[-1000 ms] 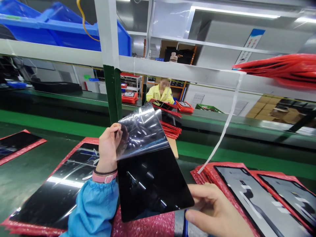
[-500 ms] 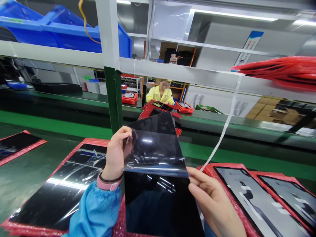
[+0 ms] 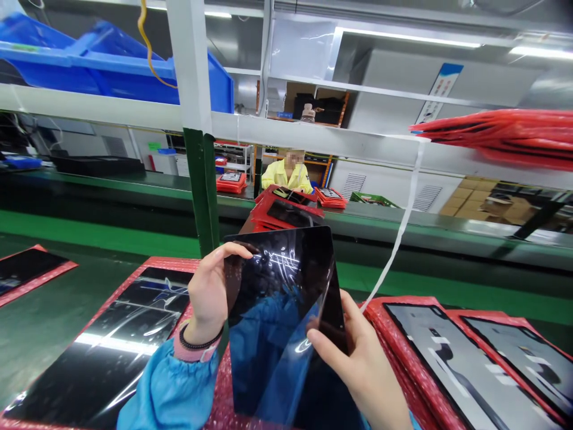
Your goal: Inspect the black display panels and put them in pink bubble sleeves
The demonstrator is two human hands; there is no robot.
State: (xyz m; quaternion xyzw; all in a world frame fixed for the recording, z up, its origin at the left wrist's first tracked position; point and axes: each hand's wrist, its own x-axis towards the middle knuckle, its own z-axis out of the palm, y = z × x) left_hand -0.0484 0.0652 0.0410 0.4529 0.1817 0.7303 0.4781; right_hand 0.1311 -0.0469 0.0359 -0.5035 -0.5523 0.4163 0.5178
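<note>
A glossy black screen panel (image 3: 280,334) stands tilted up in front of me, mirroring lights and a blue sleeve. Clear film seems to lie over its face, with a slanted edge at lower right. My left hand (image 3: 210,286) grips the panel's upper left edge, index finger along the face near the top. On the right side, my right hand (image 3: 358,352) is closed round the edge, its thumb pressed on the front. Beneath the panel shows pink bubble wrap (image 3: 221,388). Left of it, another black panel (image 3: 107,352) with film lies on pink wrap.
At right, grey-backed panels (image 3: 456,352) lie on red bubble wrap. Red pouches (image 3: 501,137) sit on the white shelf rail above. A green-and-white post (image 3: 201,191) rises ahead, near a hanging white strap (image 3: 398,239). Blue bins (image 3: 111,71) stand upper left. A person in yellow (image 3: 286,173) sits opposite.
The clear film that was lifted and folded across the panel now lies down against its face. The panel's top edge sits lower, and my right thumb has moved onto the front.
</note>
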